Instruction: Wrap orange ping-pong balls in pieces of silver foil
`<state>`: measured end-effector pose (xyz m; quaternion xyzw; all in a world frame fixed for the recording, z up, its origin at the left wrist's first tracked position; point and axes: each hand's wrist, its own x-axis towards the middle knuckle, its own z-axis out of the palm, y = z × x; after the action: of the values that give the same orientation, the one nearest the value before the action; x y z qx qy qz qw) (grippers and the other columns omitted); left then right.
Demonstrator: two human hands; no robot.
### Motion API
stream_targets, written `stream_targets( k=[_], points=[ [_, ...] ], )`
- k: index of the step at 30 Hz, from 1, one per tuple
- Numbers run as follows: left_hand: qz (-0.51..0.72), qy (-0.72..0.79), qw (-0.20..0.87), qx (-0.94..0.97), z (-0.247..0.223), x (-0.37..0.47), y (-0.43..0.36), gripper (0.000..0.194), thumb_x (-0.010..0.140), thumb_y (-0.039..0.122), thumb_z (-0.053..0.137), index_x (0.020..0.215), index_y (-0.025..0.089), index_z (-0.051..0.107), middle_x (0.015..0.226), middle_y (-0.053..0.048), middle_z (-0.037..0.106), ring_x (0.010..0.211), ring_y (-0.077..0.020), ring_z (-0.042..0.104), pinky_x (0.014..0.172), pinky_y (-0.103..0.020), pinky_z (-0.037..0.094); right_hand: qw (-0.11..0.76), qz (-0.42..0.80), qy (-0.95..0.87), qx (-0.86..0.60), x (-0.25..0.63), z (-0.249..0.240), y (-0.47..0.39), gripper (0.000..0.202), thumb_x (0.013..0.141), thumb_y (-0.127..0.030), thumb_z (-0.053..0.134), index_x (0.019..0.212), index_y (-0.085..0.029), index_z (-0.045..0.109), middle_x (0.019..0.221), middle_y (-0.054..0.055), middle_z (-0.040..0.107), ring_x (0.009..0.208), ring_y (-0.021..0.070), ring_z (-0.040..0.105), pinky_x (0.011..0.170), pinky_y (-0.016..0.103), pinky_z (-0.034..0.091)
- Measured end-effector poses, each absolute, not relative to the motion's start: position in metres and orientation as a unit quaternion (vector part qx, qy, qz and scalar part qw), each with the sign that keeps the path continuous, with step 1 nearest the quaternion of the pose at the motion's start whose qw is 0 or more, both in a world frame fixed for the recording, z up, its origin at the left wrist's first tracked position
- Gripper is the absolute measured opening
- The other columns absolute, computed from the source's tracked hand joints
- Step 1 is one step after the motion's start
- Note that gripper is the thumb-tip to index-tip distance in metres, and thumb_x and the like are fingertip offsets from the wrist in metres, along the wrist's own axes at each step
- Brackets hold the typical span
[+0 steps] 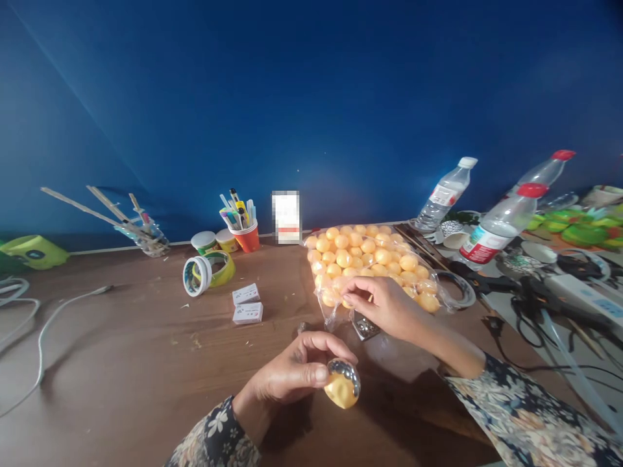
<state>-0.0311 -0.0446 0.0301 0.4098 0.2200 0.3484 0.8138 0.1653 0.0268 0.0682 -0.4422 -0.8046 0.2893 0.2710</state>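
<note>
While the left hand (pixel 294 371) grips a yellow ball (pixel 341 392) partly faced with silver pieces (pixel 351 371), held between thumb and fingers over the near part of the tabletop (pixel 141 363), I have the right hand (pixel 389 305) farther forward. Its grip is drawn together at thumb and fingertips; I cannot tell from here whether anything small is pinched there. That hand blocks my view of part of a small container (pixel 365 326) of shiny bits, and of some of the clear bag of balls (pixel 361 259) behind it.

Left of the bag I see small white boxes (pixel 247 314), then tape rolls (pixel 197 277), lidded tubs (pixel 205 242) and an orange cup (pixel 246 238) of pens and cutters. Farther left are a clear holder (pixel 148 239) with sticks and a white cable (pixel 41 350). To the right, bottles (pixel 496 227) stand near a clear ring (pixel 457 292) and a tangle of dark cables (pixel 523 350).

The tabletop is brown with light scraps on it, and a deep blue wall (pixel 311 97) rises behind.

I count one ball in hand, two boxes, two tubs, one orange cup and three bottles; the bagged balls overlap too much to count.
</note>
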Motion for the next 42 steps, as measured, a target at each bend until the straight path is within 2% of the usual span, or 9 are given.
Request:
stream_targets(
  k=[4,7,10,14,21,31,35,42],
  points=[
    [0.345,0.219,0.811,0.419,0.027,-0.029,-0.043,0.041,0.064,0.048,0.078,0.089,0.016,0.074,0.082,-0.009,0.063,0.068,-0.017,0.057,0.064,-0.027,0.043,0.142,0.222,-0.84,-0.475,0.19,0.07,0.017,0.015,0.083,-0.017,0.058,0.071,-0.021,0.065,0.066,-0.002,0.066,0.059,0.0124,0.055,0.056,0.025,0.032],
    [0.359,0.196,0.81,0.42,0.021,-0.027,-0.041,0.04,0.065,0.044,0.078,0.091,0.013,0.073,0.08,-0.008,0.064,0.066,-0.0151,0.057,0.062,-0.025,0.043,0.045,0.175,-0.875,-0.449,0.199,0.058,0.008,0.025,0.082,-0.01,0.055,0.058,-0.019,0.056,0.056,-0.003,0.056,0.052,0.0102,0.045,0.052,0.026,0.021],
    [0.365,0.184,0.811,0.419,0.016,-0.026,-0.04,0.039,0.067,0.041,0.077,0.093,0.012,0.072,0.078,-0.008,0.064,0.065,-0.014,0.057,0.062,-0.024,0.043,0.084,0.093,-0.898,-0.421,0.203,0.036,0.003,0.024,0.086,-0.011,0.05,0.063,-0.018,0.055,0.061,-0.001,0.055,0.054,0.0112,0.041,0.054,0.029,0.018],
    [0.37,0.18,0.814,0.409,0.014,-0.027,-0.039,0.038,0.068,0.039,0.077,0.094,0.012,0.072,0.08,-0.008,0.066,0.068,-0.0146,0.059,0.063,-0.024,0.044,0.089,0.053,-0.916,-0.389,0.205,0.012,0.008,0.02,0.083,-0.011,0.051,0.065,-0.018,0.054,0.066,0.001,0.056,0.058,0.0128,0.042,0.055,0.031,0.013],
    [0.388,0.179,0.82,0.382,0.016,-0.028,-0.041,0.037,0.069,0.036,0.078,0.097,0.011,0.072,0.082,-0.007,0.067,0.069,-0.013,0.061,0.065,-0.023,0.046,0.08,0.029,-0.92,-0.382,0.197,0.014,0.01,0.022,0.078,-0.005,0.049,0.061,-0.017,0.055,0.062,0.001,0.056,0.054,0.0124,0.039,0.054,0.032,0.012],
    [0.439,0.201,0.806,0.343,0.013,-0.026,-0.038,0.033,0.075,0.033,0.074,0.102,0.014,0.07,0.082,-0.007,0.07,0.069,-0.0142,0.064,0.066,-0.026,0.053,0.099,0.084,-0.89,-0.437,0.189,0.028,0.011,0.024,0.076,-0.004,0.049,0.061,-0.02,0.06,0.057,0.0,0.061,0.049,0.0108,0.043,0.052,0.03,0.014],
    [0.457,0.227,0.795,0.329,0.013,-0.026,-0.036,0.03,0.077,0.03,0.073,0.102,0.014,0.07,0.081,-0.006,0.07,0.07,-0.0139,0.064,0.066,-0.026,0.053,0.113,0.101,-0.874,-0.462,0.192,0.022,0.012,0.022,0.078,-0.011,0.05,0.06,-0.02,0.056,0.055,0.0,0.059,0.047,0.0112,0.041,0.05,0.029,0.015],
    [0.475,0.24,0.786,0.315,0.012,-0.026,-0.036,0.031,0.078,0.031,0.072,0.102,0.013,0.069,0.085,-0.006,0.069,0.073,-0.0136,0.063,0.068,-0.026,0.054,0.215,0.226,-0.827,-0.468,0.196,0.032,0.007,0.013,0.074,-0.008,0.05,0.071,-0.02,0.051,0.062,-0.002,0.057,0.055,0.0119,0.05,0.053,0.025,0.03]
  ],
)
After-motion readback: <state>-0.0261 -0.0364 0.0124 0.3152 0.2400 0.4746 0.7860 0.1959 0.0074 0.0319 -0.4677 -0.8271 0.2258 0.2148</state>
